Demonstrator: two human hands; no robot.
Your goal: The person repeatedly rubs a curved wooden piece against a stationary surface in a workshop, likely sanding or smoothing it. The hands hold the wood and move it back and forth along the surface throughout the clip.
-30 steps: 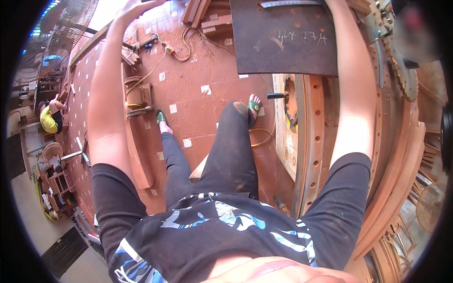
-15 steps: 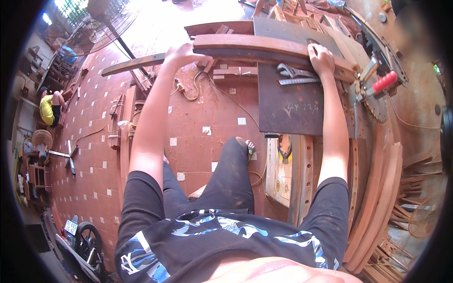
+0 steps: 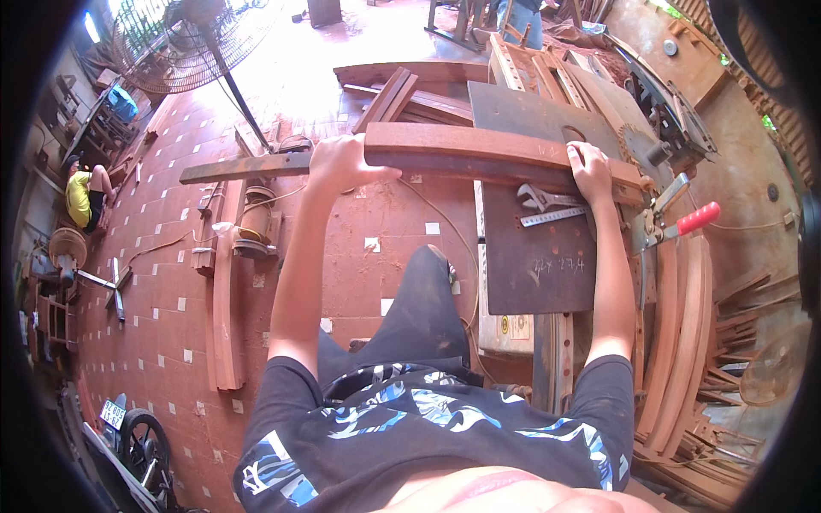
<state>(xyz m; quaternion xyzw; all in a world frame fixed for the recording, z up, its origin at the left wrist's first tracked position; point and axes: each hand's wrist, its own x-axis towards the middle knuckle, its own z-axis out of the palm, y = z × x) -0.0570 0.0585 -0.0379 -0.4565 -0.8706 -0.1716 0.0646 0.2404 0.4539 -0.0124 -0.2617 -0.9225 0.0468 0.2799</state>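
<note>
A reddish-brown wooden beam [image 3: 466,141] lies crosswise in front of me, its right part over a dark sliding table plate [image 3: 539,278]. My left hand [image 3: 338,162] is closed round the beam's left end, thumb along the near face. Near the right end, my right hand [image 3: 592,171] grips it with the fingers bent over the top. A darker bar [image 3: 244,168] runs along the beam's near side and sticks out to the left. On the plate, just nearer than the beam, rest an adjustable wrench [image 3: 546,199] and a steel ruler [image 3: 554,216].
Beyond the beam's right end stands a toothed circular saw blade [image 3: 634,144]. A red-handled toggle clamp [image 3: 697,221] sits right of my right hand. Stacked boards [image 3: 684,342] lie at right. A standing fan [image 3: 192,43] is far left; a person in yellow [image 3: 83,197] sits beyond.
The plate, with the beam, bar, clamp and tools, has come toward me, and both hands have come with it. The saw blade now shows on the beam's far side.
</note>
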